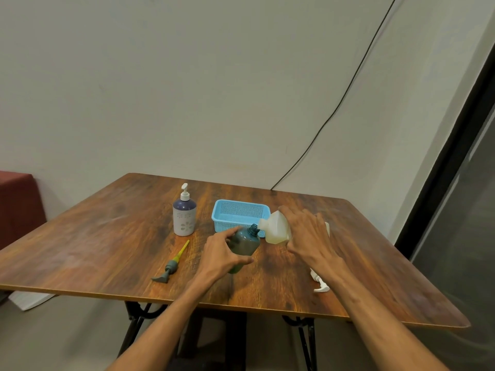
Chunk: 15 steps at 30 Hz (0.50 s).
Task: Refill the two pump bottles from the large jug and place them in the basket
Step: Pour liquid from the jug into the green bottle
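1 view: head-worn wide-angle camera, faces forward and down across table [107,236] toward wall [187,76]; left hand [222,253], right hand [308,234] near, low centre.

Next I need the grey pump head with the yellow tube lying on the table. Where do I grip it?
Take the grey pump head by its thick round collar, from above, fingers across its length. It lies flat on the wooden table, spout nearest, and the thin yellow tube would probably flex.

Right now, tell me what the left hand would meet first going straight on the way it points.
The left hand grips the green bottle. Carried straight on, it would likely meet the tilted jug first, then the blue basket. Depth is unclear.
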Each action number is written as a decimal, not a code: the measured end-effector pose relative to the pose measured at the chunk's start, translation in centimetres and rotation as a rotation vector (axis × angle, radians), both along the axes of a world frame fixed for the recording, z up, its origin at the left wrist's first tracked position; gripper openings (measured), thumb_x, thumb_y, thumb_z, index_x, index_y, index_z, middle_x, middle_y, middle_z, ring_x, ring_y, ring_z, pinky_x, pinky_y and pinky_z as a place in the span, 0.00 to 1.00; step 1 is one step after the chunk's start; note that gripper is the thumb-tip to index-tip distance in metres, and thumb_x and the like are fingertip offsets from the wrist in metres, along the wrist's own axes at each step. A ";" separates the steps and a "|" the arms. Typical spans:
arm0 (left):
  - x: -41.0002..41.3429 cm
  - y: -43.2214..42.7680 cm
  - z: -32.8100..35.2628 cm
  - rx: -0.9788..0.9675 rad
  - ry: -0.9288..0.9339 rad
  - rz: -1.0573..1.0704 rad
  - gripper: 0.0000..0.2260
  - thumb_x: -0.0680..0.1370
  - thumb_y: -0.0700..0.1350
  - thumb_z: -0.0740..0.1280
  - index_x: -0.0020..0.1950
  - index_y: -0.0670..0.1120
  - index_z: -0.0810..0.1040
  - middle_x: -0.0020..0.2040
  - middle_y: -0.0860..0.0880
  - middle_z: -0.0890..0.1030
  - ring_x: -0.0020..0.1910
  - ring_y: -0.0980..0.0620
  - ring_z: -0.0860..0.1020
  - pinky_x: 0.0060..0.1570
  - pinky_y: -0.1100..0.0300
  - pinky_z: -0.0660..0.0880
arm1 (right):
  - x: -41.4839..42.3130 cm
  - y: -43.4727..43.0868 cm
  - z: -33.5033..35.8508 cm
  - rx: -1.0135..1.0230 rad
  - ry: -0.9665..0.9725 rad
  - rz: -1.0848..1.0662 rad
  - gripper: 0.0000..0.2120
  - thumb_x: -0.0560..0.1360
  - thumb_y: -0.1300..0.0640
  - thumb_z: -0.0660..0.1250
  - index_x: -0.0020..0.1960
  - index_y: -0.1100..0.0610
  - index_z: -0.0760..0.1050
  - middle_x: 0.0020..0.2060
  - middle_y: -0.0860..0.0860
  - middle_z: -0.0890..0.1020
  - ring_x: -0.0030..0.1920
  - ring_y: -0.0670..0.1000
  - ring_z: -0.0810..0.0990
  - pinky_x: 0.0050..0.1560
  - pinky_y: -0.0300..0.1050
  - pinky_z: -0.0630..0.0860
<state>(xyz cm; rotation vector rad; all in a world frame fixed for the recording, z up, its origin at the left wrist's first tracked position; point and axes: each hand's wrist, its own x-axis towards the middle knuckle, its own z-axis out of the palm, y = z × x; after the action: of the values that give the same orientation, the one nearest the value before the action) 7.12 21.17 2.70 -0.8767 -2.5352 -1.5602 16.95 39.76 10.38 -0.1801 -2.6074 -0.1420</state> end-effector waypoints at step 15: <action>0.0 -0.1 0.0 -0.014 0.001 -0.011 0.40 0.63 0.50 0.83 0.73 0.49 0.72 0.63 0.48 0.80 0.53 0.59 0.75 0.42 0.75 0.69 | 0.3 -0.2 0.3 -0.016 0.007 0.018 0.28 0.66 0.57 0.73 0.65 0.52 0.71 0.56 0.50 0.79 0.51 0.56 0.76 0.47 0.51 0.64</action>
<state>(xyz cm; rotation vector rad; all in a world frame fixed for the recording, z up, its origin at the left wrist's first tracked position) 7.10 21.09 2.70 -0.8938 -2.5483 -1.5464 17.30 39.51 10.64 -0.1630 -2.6035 -0.1142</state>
